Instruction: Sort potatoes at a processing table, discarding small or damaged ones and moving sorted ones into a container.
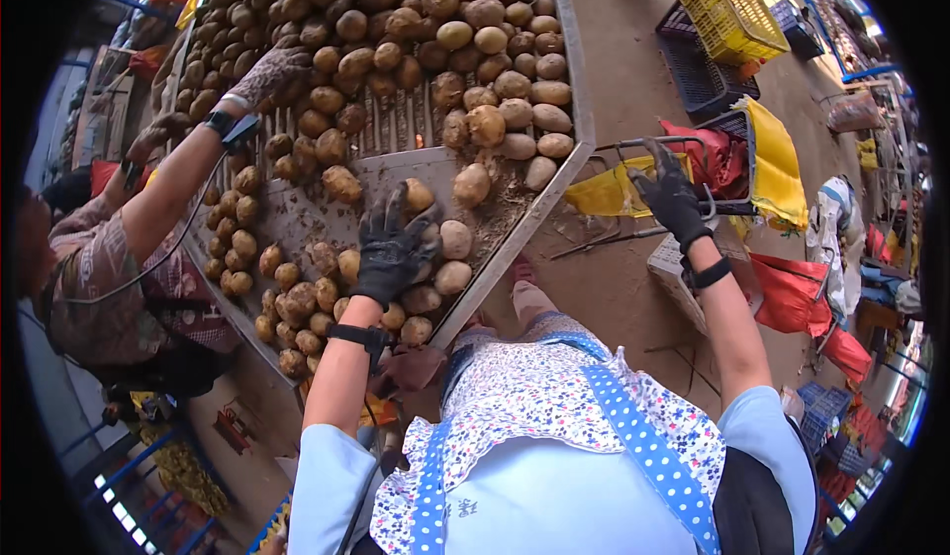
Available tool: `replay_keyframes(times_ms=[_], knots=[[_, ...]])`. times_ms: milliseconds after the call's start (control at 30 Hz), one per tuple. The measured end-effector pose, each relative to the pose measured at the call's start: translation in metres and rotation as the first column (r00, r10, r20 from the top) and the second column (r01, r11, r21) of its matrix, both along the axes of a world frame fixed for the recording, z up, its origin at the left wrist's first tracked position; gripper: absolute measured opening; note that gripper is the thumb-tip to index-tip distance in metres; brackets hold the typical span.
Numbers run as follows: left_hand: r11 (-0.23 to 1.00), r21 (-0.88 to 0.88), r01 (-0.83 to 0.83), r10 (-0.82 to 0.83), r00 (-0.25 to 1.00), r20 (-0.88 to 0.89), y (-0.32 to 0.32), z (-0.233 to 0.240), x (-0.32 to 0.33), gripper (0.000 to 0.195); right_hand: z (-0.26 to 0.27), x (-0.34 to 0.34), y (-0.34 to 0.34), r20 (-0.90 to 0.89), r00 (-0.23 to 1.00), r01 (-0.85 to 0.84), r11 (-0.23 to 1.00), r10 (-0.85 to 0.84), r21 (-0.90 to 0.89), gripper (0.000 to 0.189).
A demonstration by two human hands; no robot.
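My left hand (393, 247), in a black work glove, lies palm down over potatoes on the lower metal tray (386, 173). One potato (419, 194) shows at its fingertips, and a pale potato (456, 240) is just to the right. The palm side is hidden, so whether it grips one cannot be told. My right hand (668, 191), gloved in black too, is out to the right with its fingers apart. It is beside a metal bag-holding frame (672, 141) and above a yellow mesh bag (612, 188); contact with the frame is unclear.
A large potato heap (386, 28) covers the slatted upper sorting table. The tray's metal edge (512, 243) runs close to my body. At left, a co-worker's gloved hand (274, 73) reaches into the heap. Yellow crates (731, 10), red bags (790, 295) and a white crate (679, 280) stand right.
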State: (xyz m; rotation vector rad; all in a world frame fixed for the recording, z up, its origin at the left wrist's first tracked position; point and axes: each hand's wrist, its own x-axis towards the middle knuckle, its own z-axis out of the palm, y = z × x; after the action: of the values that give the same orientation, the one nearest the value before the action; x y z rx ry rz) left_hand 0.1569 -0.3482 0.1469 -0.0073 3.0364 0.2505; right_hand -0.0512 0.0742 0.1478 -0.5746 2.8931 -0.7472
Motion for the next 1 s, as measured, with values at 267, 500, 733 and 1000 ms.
replay_keyframes(times_ms=[267,500,733,1000], knots=[[0.961,-0.12,-0.248,0.246,0.969,-0.032,-0.105,-0.004,0.156,0.057,0.031,0.124,-0.207,-0.188,0.667,-0.745,0.649,0.721,-0.151,0.033],[0.905,-0.179,-0.386,0.383,0.922,-0.053,-0.133,-0.021,0.289,0.061,0.006,0.21,-0.302,-0.106,0.588,-0.806,0.592,0.802,0.004,0.044],[0.702,0.016,-0.712,0.701,0.687,-0.191,-0.102,-0.022,0.389,0.07,-0.015,0.187,-0.388,-0.144,0.77,-0.573,0.773,0.622,0.272,0.07],[0.583,0.149,-0.798,0.786,0.51,-0.349,-0.117,-0.019,0.386,0.063,-0.008,0.292,-0.412,0.146,0.613,-0.785,0.578,0.776,0.225,0.07]])
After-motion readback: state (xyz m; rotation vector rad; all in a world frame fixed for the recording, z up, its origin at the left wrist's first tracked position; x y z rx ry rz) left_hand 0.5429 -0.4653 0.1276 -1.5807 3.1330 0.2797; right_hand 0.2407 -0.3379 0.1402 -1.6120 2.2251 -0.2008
